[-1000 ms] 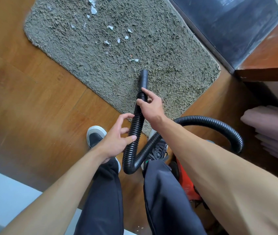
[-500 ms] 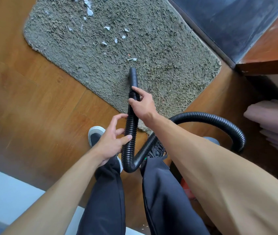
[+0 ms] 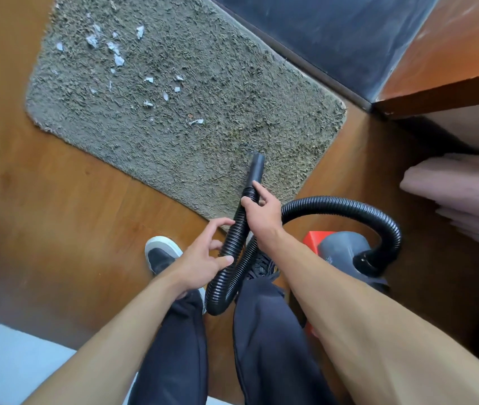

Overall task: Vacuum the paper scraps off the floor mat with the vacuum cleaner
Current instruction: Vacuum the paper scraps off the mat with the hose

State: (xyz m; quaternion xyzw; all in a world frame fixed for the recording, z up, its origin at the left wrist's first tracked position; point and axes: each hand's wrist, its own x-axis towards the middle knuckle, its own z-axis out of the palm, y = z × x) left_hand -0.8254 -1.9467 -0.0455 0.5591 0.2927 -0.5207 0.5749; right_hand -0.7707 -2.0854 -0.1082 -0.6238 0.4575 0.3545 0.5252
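Observation:
A shaggy grey-green floor mat lies on the wooden floor. Several white paper scraps are scattered over its far left part, and one scrap lies nearer the middle. My right hand grips the black ribbed vacuum hose just behind its smooth nozzle. The nozzle points at the mat's near right area, apart from the scraps. My left hand cups the hose lower down between thumb and fingers. The hose loops right to the red and grey vacuum body.
A dark panel borders the mat's far side. Wooden furniture and folded pink fabric stand at the right. My shoe and dark trouser legs are below the hands. A pale surface fills the lower left.
The nozzle has drawn back and to the right, away from the nearest scrap. The view has shifted, and the vacuum body now shows. Both hands keep their hold on the hose.

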